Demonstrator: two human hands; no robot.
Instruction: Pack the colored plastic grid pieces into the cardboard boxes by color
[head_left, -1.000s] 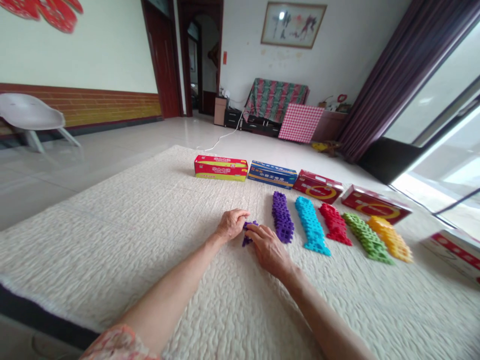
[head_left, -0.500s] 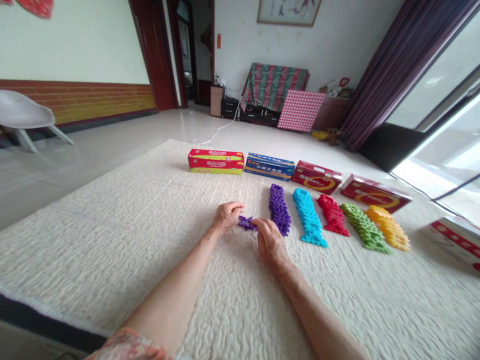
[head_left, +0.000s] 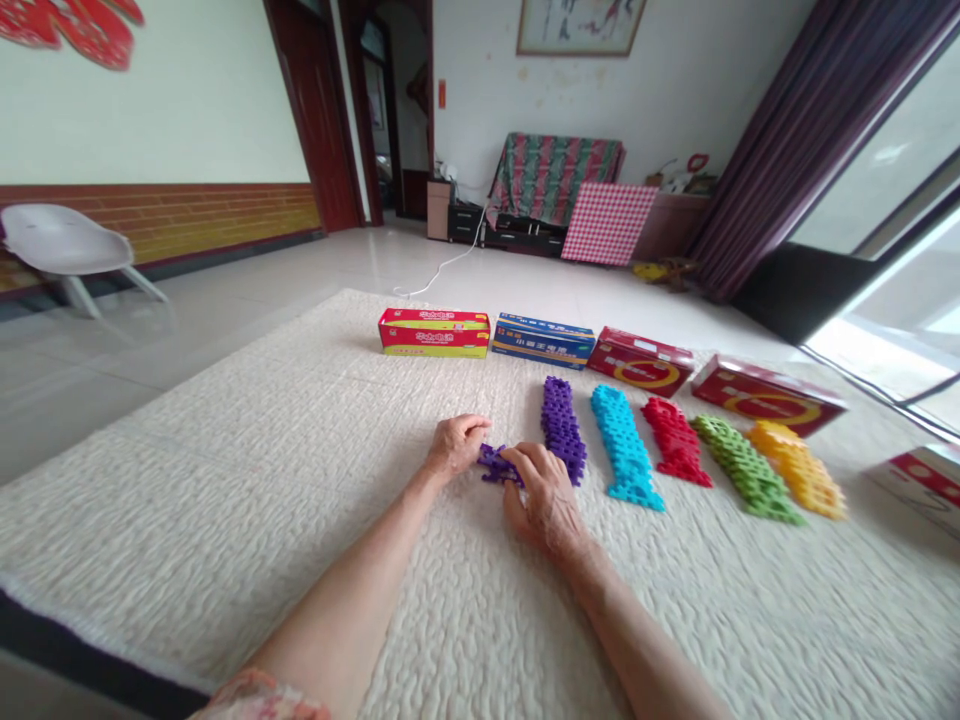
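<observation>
Small purple interlocking plastic building pieces (head_left: 493, 462) lie low over the mat between my two hands. My left hand (head_left: 456, 446) is closed, its curled fingers at their left edge; the exact grip is partly hidden. From the right, my right hand (head_left: 546, 497) has its thumb and fingers closed on the same pieces, covering part of them. Just beyond it runs a strip of joined purple pieces (head_left: 562, 430). Further right lie similar strips in blue (head_left: 626, 450), red (head_left: 676, 440), green (head_left: 746, 468) and yellow (head_left: 796, 468).
A cream quilted mat (head_left: 285, 480) spreads under everything. Along its far side stand a red-and-yellow box (head_left: 435, 340), a blue box (head_left: 543, 343) and two dark red boxes (head_left: 641, 362). Another box (head_left: 919, 490) sits at the right. A white chair (head_left: 67, 240) is far left.
My right fingers have shifted over the small purple pieces and now bend more closely around them. My left hand stays beside them. The view has tilted slightly upward.
</observation>
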